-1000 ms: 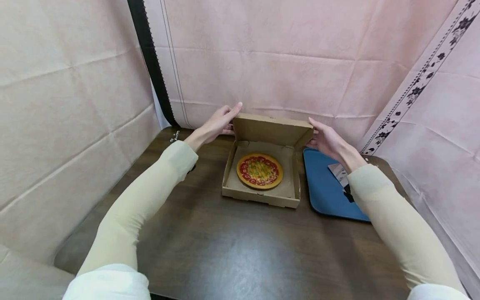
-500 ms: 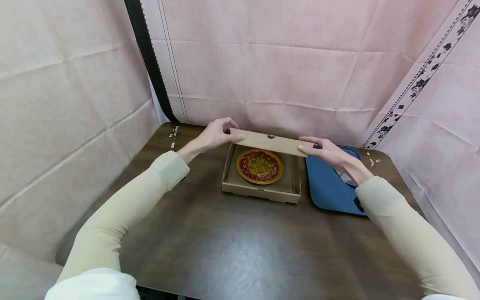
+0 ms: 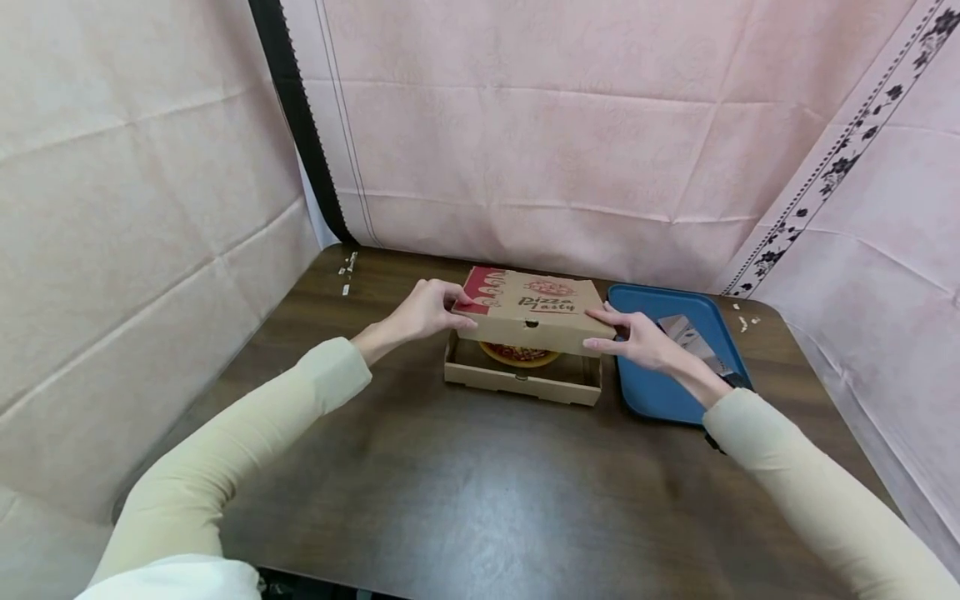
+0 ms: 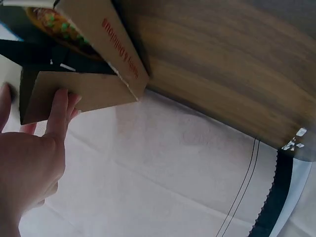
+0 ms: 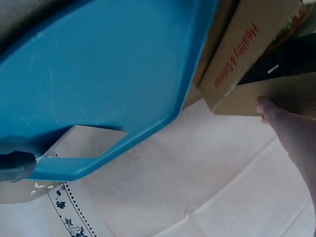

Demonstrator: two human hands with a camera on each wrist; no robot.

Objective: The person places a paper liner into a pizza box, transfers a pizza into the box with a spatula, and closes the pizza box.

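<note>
A cardboard pizza box (image 3: 517,383) stands near the back of the table, its printed lid (image 3: 551,302) tilted partway down over the base. Inside lies a round pizza (image 3: 519,354); only its front part shows in the head view, and a piece of the pizza (image 4: 61,29) with green bits in the left wrist view. My left hand (image 3: 426,315) pinches the lid's front left corner between thumb and fingers. At the front right corner my right hand (image 3: 639,340) grips the lid the same way. The right wrist view shows the right hand (image 5: 292,131) at the lid's edge.
To the right of the box lies a blue tray (image 3: 648,392). On it rests a flat metal server (image 3: 688,337) with a black handle, partly behind my right forearm. Pink cloth (image 3: 525,167) hangs behind the brown table (image 3: 450,483). Small white scraps (image 3: 347,271) lie at the back left.
The lid has swung from nearly upright down toward me, so its printed top shows and most of the pizza is covered. Both hands moved down and nearer with it.
</note>
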